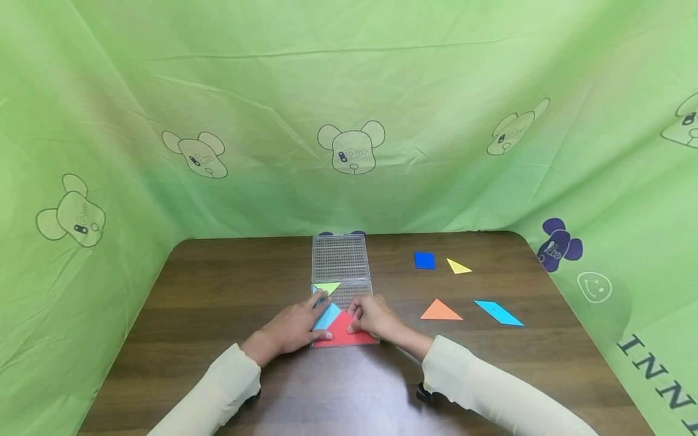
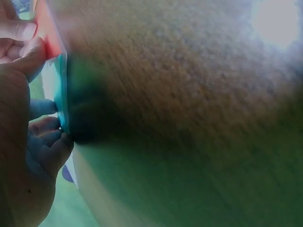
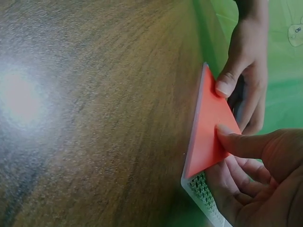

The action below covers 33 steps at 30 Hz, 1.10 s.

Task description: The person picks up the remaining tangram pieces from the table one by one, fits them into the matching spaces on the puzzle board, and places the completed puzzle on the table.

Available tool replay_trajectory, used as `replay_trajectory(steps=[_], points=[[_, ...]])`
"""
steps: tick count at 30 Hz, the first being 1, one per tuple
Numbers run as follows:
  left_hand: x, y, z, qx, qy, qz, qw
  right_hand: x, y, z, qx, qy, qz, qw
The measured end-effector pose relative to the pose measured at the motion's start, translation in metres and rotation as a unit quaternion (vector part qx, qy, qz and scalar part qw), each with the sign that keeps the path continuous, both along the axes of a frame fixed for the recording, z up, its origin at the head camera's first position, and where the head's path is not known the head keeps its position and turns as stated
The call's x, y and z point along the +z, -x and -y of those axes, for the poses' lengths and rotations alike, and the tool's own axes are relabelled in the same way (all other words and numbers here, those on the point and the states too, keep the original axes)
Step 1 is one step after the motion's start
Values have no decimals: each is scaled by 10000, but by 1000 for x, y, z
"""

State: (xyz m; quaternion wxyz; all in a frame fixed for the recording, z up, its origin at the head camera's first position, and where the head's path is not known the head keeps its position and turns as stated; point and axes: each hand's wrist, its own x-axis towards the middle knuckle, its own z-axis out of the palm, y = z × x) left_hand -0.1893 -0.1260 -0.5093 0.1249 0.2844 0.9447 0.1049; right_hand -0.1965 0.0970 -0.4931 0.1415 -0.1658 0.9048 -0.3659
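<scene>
A red triangle (image 1: 340, 336) lies along the near side of a clear plastic case (image 1: 351, 292) with a dotted base. My right hand (image 1: 374, 316) pinches its upper right edge, the thumb on top and the fingers curled against the edge, as the right wrist view shows. Spread over the case's left side is my left hand (image 1: 294, 327), its thumb touching the red triangle (image 3: 208, 125) and its fingers resting on a light blue triangle (image 1: 328, 316). A small yellow-green triangle (image 1: 331, 287) sits in the upper left corner, near the left fingertips.
The case's other half (image 1: 340, 257) lies unfolded behind. To the right on the brown table (image 1: 229, 290) are a dark blue square (image 1: 425, 260), a yellow triangle (image 1: 458, 266), an orange triangle (image 1: 440, 310) and a blue parallelogram (image 1: 498, 312). Green cloth (image 1: 262, 194) surrounds the table.
</scene>
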Motion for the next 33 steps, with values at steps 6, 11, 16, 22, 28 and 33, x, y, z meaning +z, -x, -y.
replay_trajectory(steps=[6,11,16,22,28,33], points=[[1,0,-2,-19,55,-36,10000,-1,-2,1,-123,-51,-160,9998],[-1,0,-2,-32,39,-77,10000,-4,-6,3,-177,-40,-451,9988],[-3,0,-1,-128,-75,-292,9995,-8,-11,2,-158,10,-741,9971],[-6,-1,-1,-212,-173,-579,9979,-13,-16,0,-167,85,-1040,9944],[-8,-1,-2,-192,-87,-632,9978,-17,-21,-1,-347,40,-1306,9908],[-12,-1,-2,-234,-99,-688,9973,-19,-21,0,-422,146,-1304,9905]])
